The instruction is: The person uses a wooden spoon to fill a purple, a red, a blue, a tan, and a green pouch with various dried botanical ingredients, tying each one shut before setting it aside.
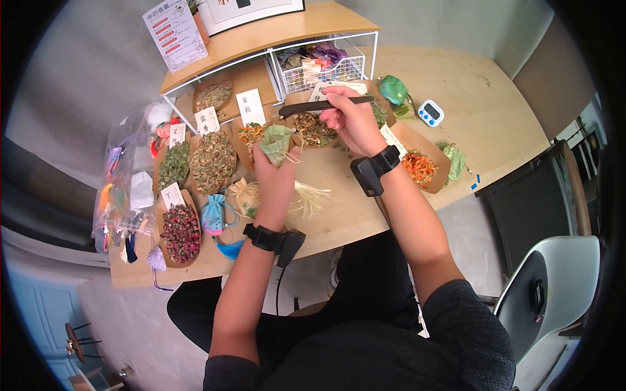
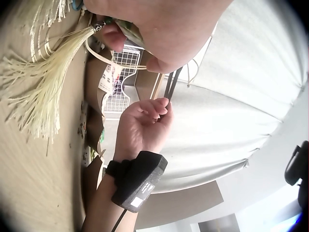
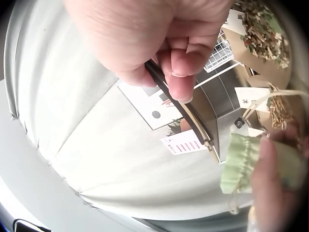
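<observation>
1. Pouch of pale green cloth [image 1: 277,140], centre of the frame in the head view: we record it held up by the left hand [image 1: 272,186], fingers curled round it. Its ruffled edge shows in the right wrist view.
2. Right hand [image 1: 355,120], upper centre: we note dark tweezers [image 1: 326,105] pinched between thumb and fingers, tips pointing left in the head view. The tips lie near the pouch, apart from it. Whether they grip anything, we cannot tell.
3. Cream tassel [image 1: 310,199]: seen just right of the left hand. In the left wrist view we see a small bead at its head, by the fingers.
4. Left half of the worktop [image 1: 326,225]: we log a tray of dark red buds [image 1: 180,234], a tray of green leaves [image 1: 175,166] and a tray of pale mixed pieces [image 1: 214,159], each with a white card. A blue pouch [image 1: 214,214] and a beige pouch [image 1: 246,195] lie between the red buds and the left forearm.
5. Right of the right hand: we find a tray of orange petals [image 1: 420,168], a white timer [image 1: 430,113] and a darker green pouch [image 1: 393,90].
6. Top of the frame: we observe a wooden shelf [image 1: 261,42] with a white wire basket [image 1: 326,72] beneath it, holding coloured cloth.
</observation>
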Demonstrator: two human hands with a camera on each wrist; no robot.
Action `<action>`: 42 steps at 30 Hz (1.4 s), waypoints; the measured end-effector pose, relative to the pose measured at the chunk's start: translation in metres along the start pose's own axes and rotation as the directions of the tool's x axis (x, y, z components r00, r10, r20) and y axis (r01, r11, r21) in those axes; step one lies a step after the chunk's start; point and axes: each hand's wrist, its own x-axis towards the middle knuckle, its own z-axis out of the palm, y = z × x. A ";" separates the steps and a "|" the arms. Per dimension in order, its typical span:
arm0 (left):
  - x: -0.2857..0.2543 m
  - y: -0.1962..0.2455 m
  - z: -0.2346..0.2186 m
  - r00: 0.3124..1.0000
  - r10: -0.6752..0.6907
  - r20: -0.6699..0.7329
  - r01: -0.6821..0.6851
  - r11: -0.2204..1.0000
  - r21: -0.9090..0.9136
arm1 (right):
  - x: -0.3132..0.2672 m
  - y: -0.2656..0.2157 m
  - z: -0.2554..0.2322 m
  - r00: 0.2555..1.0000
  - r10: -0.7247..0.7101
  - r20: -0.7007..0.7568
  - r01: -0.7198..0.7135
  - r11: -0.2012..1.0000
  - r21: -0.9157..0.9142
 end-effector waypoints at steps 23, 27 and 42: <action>0.001 -0.001 0.000 1.000 0.001 -0.006 -0.001 1.000 0.017 | 0.018 0.046 -0.024 0.924 -0.337 -0.182 0.075 0.625 -0.777; -0.001 0.002 0.001 1.000 -0.002 -0.005 0.002 1.000 0.002 | 0.013 0.041 -0.016 0.953 -0.258 -0.161 0.009 0.554 -0.832; -0.001 0.002 0.001 1.000 0.010 0.002 -0.010 1.000 0.021 | 0.012 0.048 -0.015 0.939 -0.339 -0.057 0.139 0.525 -0.840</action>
